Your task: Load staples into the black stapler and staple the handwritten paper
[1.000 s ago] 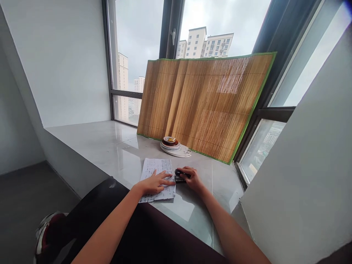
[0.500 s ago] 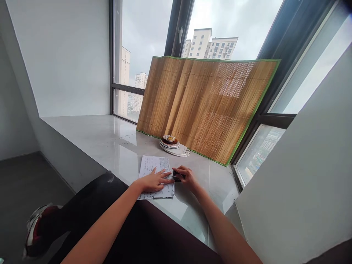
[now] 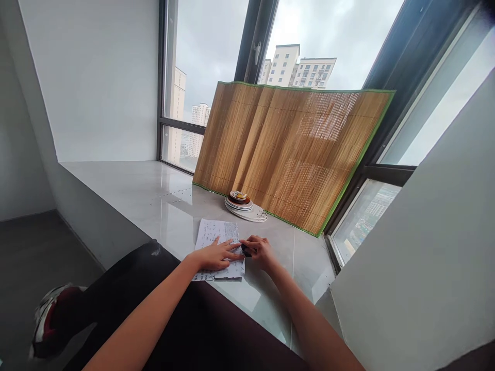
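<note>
Sheets of paper (image 3: 211, 232) covered in handwriting lie on the sill, with torn lower edges. My left hand (image 3: 214, 256) rests flat on them, fingers spread toward the right edge. At that edge my right hand (image 3: 260, 251) grips a small black stapler (image 3: 246, 249), mostly covered by my fingers. The stapler's front end meets the paper's right side, close to my left fingertips.
Beyond the paper stands a stack of plates (image 3: 244, 210) with small dishes on top. A bamboo mat (image 3: 286, 154) with green edging leans against the window behind it. The glossy tiled sill (image 3: 127, 180) ends in a front edge by my legs.
My right hand has shifted slightly left with the stapler, its fingers now pressing down over it at the paper's edge. My left hand stays in place. The view has tilted slightly.
</note>
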Tool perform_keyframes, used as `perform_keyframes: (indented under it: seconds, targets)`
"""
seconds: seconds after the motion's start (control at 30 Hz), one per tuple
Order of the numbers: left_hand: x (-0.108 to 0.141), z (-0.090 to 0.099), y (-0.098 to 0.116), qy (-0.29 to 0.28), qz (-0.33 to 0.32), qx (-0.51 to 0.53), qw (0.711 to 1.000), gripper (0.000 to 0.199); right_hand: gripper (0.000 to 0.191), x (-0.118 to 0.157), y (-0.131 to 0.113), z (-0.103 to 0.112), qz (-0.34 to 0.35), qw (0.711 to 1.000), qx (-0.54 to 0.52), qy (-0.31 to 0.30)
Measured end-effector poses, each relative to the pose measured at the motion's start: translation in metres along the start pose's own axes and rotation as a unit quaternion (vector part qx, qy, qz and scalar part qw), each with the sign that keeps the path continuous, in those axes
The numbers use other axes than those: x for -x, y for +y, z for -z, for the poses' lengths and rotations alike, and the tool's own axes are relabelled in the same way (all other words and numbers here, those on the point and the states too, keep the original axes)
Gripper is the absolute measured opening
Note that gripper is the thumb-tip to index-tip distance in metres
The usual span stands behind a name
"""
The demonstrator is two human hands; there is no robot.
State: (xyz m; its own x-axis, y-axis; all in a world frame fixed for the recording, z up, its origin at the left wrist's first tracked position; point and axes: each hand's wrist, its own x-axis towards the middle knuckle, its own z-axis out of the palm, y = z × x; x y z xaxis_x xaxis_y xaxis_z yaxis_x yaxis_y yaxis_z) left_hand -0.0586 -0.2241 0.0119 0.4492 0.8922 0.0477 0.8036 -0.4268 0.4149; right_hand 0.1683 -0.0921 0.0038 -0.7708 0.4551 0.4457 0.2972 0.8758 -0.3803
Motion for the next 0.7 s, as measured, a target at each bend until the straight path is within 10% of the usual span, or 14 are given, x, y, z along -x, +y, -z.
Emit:
perform_keyframes:
  seconds: [0.2,0.5,0.7]
  targets:
    - [-0.001,-0.002,-0.003,-0.006,0.004,-0.013,1.000,0.066,0.052,0.003,-0.018,-0.002,0.004,0.989,0.141,-0.036]
    - [0.003,0.000,-0.002,0.009,-0.003,-0.017,1.000,0.059,0.047,0.008,0.021,0.020,-0.034,0.999,-0.007,0.018]
    - [0.003,-0.003,-0.007,0.058,-0.020,0.008,0.998,0.044,0.035,0.008,0.008,0.022,-0.138,0.966,0.058,0.212]
